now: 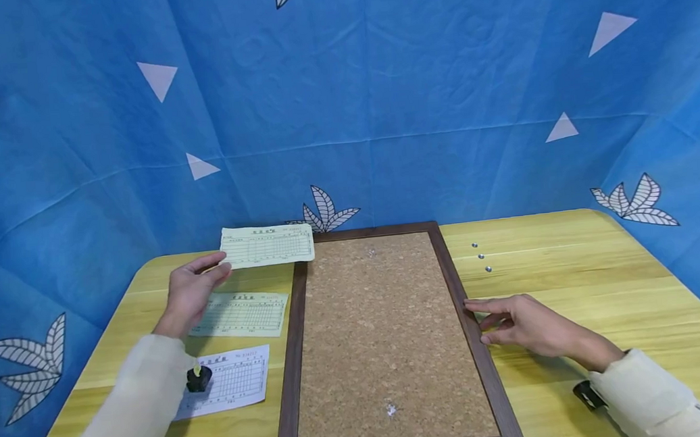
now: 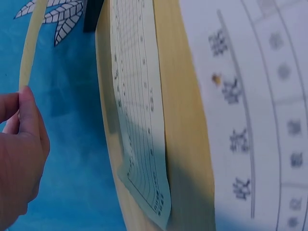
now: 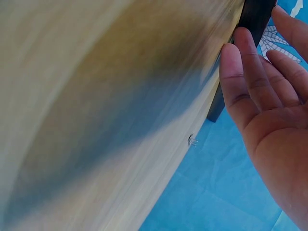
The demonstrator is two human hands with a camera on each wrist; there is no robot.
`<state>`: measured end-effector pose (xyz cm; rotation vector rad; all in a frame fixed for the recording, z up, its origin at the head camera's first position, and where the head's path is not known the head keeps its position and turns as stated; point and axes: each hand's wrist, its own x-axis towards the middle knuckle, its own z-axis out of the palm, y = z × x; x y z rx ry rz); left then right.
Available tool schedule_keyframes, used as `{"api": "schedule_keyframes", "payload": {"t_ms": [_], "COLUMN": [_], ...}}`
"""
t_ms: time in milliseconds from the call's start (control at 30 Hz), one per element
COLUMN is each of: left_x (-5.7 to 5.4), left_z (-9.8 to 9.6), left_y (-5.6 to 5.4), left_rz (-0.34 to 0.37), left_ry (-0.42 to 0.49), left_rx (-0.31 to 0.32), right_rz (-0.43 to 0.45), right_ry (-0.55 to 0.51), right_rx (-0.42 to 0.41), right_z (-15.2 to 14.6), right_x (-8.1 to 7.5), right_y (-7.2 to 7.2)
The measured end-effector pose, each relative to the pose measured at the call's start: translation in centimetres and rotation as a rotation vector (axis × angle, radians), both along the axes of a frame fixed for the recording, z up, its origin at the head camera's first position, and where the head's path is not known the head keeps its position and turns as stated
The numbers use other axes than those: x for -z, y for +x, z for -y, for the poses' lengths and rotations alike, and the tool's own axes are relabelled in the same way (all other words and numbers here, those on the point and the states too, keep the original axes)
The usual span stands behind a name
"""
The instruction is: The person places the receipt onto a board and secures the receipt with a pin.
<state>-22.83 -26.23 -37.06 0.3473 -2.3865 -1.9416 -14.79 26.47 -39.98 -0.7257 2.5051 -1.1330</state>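
Observation:
My left hand [image 1: 192, 292] pinches the left end of a pale green printed receipt slip [image 1: 266, 246] between thumb and fingers. The slip is raised, its right end over the top left corner of the framed cork board [image 1: 389, 337]. In the left wrist view, the held slip [image 2: 31, 48] appears nearly edge-on. Below it on the table lie another green slip [image 1: 244, 317] and a white slip [image 1: 236, 382], partly covered by the left arm. My right hand [image 1: 531, 328] touches the board's dark right frame with extended fingers [image 3: 246, 48] and thumb.
Several small silver thumbtacks [image 1: 481, 257] sit on the wooden table [image 1: 572, 257] right of the board. Two whitish marks show on the cork, one near the top and one near the bottom. A blue patterned cloth [image 1: 372, 95] hangs behind the table.

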Motion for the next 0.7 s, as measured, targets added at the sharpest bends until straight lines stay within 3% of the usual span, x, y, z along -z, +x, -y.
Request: {"api": "schedule_keyframes", "payload": {"t_ms": [433,700], "left_x": [-0.1,0.0], "left_z": [-1.5,-2.6], "left_y": [0.3,0.1], "left_rz": [-0.049,-0.043], "left_ry": [0.08,0.067], "left_rx": [0.011,0.015], "right_rz": [-0.005,-0.04], "right_ry": [0.002,0.051], "right_rx": [-0.005,-0.011], "right_z": [0.1,0.1], "right_x": [-0.1,-0.6], "right_y": [0.0,-0.3]}}
